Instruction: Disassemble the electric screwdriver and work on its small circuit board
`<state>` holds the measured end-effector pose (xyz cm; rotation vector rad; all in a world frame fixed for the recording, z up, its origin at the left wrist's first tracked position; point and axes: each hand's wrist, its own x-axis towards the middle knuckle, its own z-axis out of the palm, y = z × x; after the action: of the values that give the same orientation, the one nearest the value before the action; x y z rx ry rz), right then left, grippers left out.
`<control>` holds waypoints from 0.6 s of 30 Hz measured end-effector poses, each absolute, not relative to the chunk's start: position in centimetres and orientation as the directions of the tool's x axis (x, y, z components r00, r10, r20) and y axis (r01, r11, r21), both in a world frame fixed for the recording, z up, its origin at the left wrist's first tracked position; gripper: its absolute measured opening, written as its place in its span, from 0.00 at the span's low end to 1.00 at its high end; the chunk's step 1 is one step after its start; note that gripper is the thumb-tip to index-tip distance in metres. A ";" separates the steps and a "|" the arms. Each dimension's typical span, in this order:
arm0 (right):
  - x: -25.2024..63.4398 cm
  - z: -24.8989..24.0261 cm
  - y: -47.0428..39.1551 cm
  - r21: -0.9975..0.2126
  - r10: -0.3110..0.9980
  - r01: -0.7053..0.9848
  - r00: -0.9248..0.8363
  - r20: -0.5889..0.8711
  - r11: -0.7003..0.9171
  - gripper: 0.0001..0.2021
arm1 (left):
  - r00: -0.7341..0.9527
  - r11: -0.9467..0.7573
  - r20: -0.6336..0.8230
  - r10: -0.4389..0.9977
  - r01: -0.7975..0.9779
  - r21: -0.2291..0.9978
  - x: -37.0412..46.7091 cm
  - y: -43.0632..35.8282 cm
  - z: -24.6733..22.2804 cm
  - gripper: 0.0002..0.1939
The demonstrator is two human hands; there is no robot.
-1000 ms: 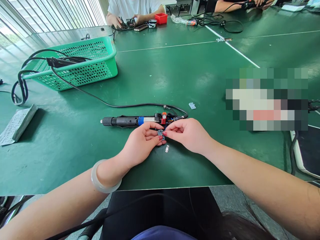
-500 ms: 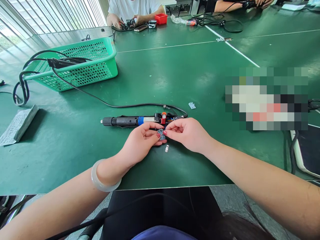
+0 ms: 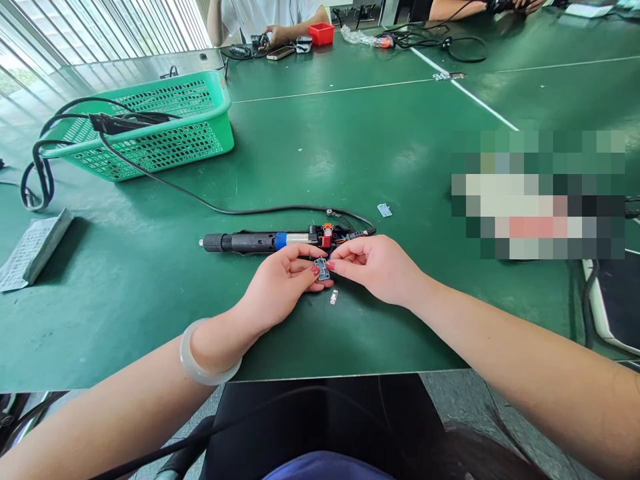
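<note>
My left hand (image 3: 280, 283) pinches a small grey-blue plastic piece (image 3: 323, 269) between thumb and fingers. The fingertips of my right hand (image 3: 375, 270) are closed on the right edge of the same piece. Just beyond both hands lies a black cylindrical tool (image 3: 250, 241) with a blue band and an exposed end with red parts and wires. A small white and metallic part (image 3: 334, 297) rests on the table just below my fingers. Farther back, a light blue plastic piece (image 3: 385, 210) lies flat.
A green basket (image 3: 165, 143) with black cables stands at the left rear, near a grey paper-like packet (image 3: 35, 250). A cable (image 3: 240, 213) runs from it to the tool. Across the table (image 3: 280, 167) are a person's hand, a red box (image 3: 321, 33) and cables. A pixelated area is at right.
Across the table, the other person's one hand has lifted away from the dark item. My hands and the piece have hardly moved; the view has shifted slightly.
</note>
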<state>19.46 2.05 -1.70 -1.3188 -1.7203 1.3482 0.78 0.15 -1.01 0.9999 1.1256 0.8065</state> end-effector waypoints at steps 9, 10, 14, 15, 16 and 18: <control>19.4 -1.8 2.1 -0.941 0.936 0.338 -0.335 -0.112 0.009 0.10 | 0.224 0.352 -0.341 0.913 -0.008 0.936 1.0 0.1 -0.8 0.11; 19.4 -1.8 2.1 -0.940 0.937 0.342 -0.332 -0.106 0.015 0.10 | 0.221 0.353 -0.343 0.913 -0.007 0.936 1.0 0.1 -0.7 0.11; 19.4 -1.9 2.0 -0.935 0.941 0.355 -0.326 -0.094 0.029 0.10 | 0.206 0.363 -0.357 0.911 0.009 0.932 1.1 0.2 -0.5 0.09; 19.4 -1.9 2.0 -0.935 0.941 0.355 -0.325 -0.093 0.030 0.10 | 0.203 0.362 -0.357 0.912 0.016 0.932 1.2 0.2 -0.5 0.08; 19.3 -1.9 2.0 -0.935 0.942 0.354 -0.323 -0.092 0.030 0.10 | 0.202 0.361 -0.357 0.912 0.022 0.932 1.2 0.2 -0.5 0.08; 19.3 -1.9 2.0 -0.935 0.943 0.353 -0.320 -0.088 0.032 0.10 | 0.203 0.359 -0.358 0.911 0.029 0.933 1.2 0.1 -0.5 0.07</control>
<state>19.25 1.99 -1.89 -1.3191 -1.7245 1.2876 1.18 0.13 -0.48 1.0205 1.2038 0.7952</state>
